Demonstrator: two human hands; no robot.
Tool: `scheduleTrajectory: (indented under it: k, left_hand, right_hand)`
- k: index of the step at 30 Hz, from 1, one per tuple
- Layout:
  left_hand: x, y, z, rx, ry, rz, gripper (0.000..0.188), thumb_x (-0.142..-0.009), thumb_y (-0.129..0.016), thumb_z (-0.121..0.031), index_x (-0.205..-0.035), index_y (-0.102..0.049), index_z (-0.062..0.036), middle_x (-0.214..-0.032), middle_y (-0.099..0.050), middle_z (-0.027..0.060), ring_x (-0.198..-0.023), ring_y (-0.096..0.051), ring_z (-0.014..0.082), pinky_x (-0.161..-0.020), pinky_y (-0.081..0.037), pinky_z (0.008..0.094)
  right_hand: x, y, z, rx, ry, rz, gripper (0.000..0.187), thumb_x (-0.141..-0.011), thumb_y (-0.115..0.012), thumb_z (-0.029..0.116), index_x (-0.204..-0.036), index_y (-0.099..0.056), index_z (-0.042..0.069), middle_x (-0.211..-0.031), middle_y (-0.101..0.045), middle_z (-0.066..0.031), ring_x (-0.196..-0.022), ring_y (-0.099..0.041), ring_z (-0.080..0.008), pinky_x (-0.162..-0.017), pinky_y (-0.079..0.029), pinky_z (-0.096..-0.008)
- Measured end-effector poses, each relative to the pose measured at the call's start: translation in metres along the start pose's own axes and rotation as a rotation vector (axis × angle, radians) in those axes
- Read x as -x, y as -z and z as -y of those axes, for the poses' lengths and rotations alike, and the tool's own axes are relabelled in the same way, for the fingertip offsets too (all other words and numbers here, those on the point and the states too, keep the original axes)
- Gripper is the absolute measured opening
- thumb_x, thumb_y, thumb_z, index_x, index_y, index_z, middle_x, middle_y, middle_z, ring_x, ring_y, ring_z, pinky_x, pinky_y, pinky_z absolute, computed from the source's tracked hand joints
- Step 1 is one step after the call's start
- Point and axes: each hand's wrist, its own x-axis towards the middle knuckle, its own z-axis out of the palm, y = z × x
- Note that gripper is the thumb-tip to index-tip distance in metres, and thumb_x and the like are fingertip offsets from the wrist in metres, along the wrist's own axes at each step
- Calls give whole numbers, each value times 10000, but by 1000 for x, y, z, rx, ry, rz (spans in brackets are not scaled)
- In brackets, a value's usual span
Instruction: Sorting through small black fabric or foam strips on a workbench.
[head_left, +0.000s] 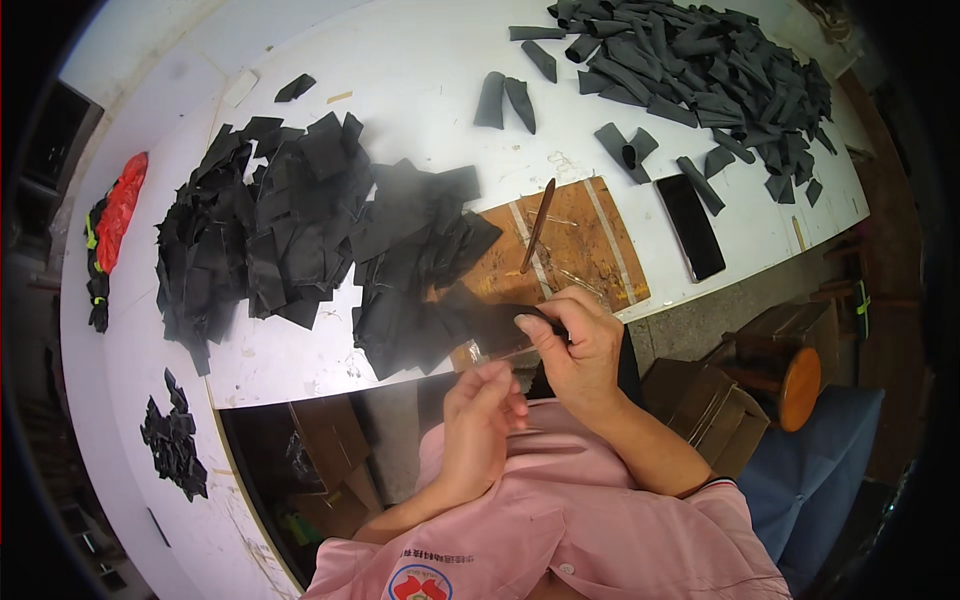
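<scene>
My right hand [585, 350] pinches a dark piece of black fabric [505, 325] between thumb and fingers, just above the table's front edge. Lower and to the left, my left hand [480, 425] is closed, its fingers curled in and slightly blurred. Whatever it may hold is hidden. A shiny clear scrap [474, 352] shows just above its fingertips. Beyond my hands lies a worn brown board [610, 265] with pale strips, and a thin pointed brown stick [540, 225] rests on it. The large heap of flat black fabric pieces [300, 210] spreads left of the board, reaching its edge.
Rolled black fabric tubes [700, 70] are heaped at the far right of the white table [420, 110]. A phone [690, 228] lies right of the board. Farther left are a small black pile [172, 440] and a red bag [122, 210]. Cardboard boxes [690, 400] and a stool [800, 390] stand below.
</scene>
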Motion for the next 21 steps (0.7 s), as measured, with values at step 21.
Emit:
scheduleTrajectory:
  k: [21]
  left_hand:
    - [-15,-19,-15,-410,-403,-48,143,-781,-626,-81,-818,-505,-15,-705,-492,-24,-625,-428,25,-536,-343,162]
  right_hand:
    - [-1,4,-21,208,366,118,228,-493,-646,-30,-648,-489,26,-644,-435,-84,-596,-486,-249,-484,-396,-335]
